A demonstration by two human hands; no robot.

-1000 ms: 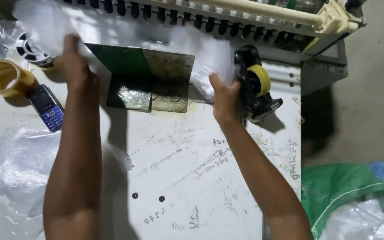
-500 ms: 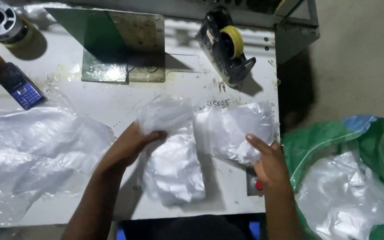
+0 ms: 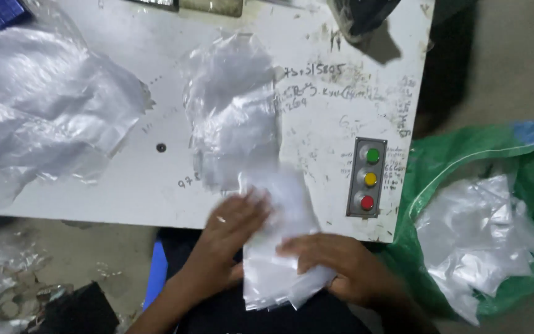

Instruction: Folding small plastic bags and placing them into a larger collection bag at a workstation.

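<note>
Head view: at lower centre of the frame, the left hand (image 3: 233, 226) lies flat, fingers spread, on a stack of clear plastic bags (image 3: 279, 247) at the near edge of the white table (image 3: 316, 154). The right hand (image 3: 335, 263) grips the stack's lower part, fingers curled over it. A loose clear bag (image 3: 230, 105) lies just above. A crumpled plastic sheet (image 3: 44, 111) occupies upper left. A three-button panel (image 3: 367, 177) sits right of the stack; a green sack (image 3: 465, 161) holds more bags at far right.

A workshop: scuffed white machine table (image 3: 316, 142), three-button control panel (image 3: 366, 178), green sack (image 3: 458, 167) of plastic scraps
</note>
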